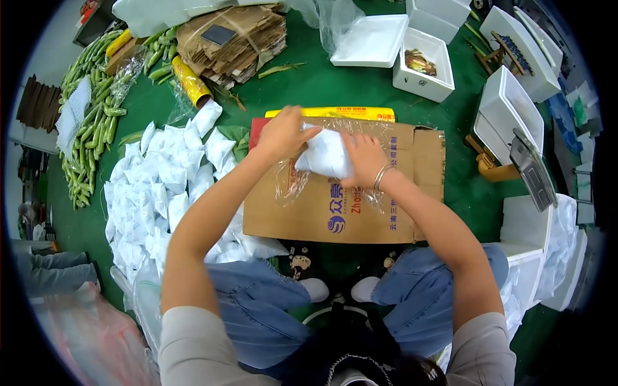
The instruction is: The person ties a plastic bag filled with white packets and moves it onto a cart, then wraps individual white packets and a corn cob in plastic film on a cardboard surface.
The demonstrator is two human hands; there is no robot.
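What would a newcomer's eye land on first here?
Probably the big heap of white packets on the green floor, left of the printed cardboard. Next, the single white packet between the left hand and right hand, over that cardboard; then the long green vegetables at upper left.

A broad green floor [309, 87] is used as the carrying surface.
At left, a heap of white packets [158, 186] is piled, with green ears of corn [90, 141] strewn farther left and a yellow roll [190, 80] laid at its far end. Beyond, a stack of flattened cardboard [251, 48] is set down, with loose husks [280, 69] scattered beside it. At far right, an open white foam box [418, 85] is placed. In the centre, a brown carton [283, 219] is laid, its underside hidden.
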